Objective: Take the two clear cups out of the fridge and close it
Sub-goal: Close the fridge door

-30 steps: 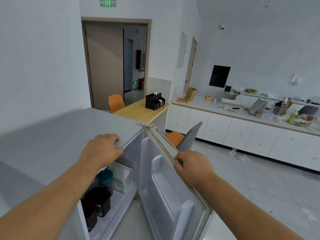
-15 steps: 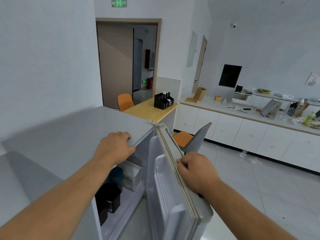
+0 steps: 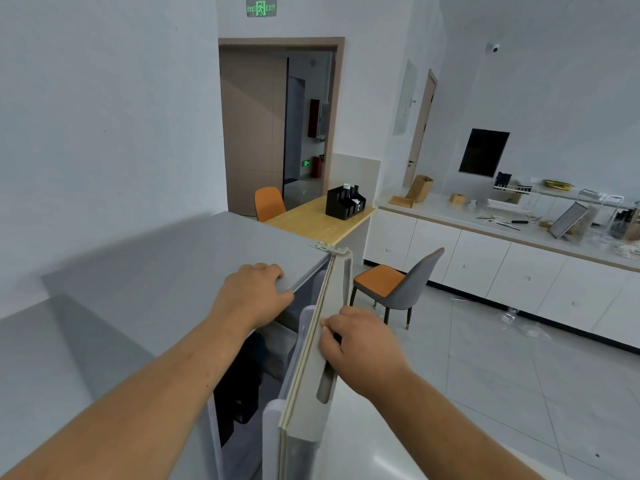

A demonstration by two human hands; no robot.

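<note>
Kitchen behind. Door (image 3: pixel 308 410) stands ajar right of fridge (image 3: pixel 156 271); right hand (image 3: pixel 363 348) grips door, left hand (image 3: pixel 252 296) grips fridge top.

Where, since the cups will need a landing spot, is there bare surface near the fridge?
The fridge top is bare between the wall and the left hand. The wooden table is free in front of the black organizer. The far counter is crowded.

Matt casing, bright metal, pale wood
The fridge (image 3: pixel 156 271) is finished in smooth matt grey, its hinge (image 3: pixel 327 247) in shiny metal; the table (image 3: pixel 311 223) is faced with wood grain, the floor (image 3: pixel 485 393) with glossy tile.
</note>
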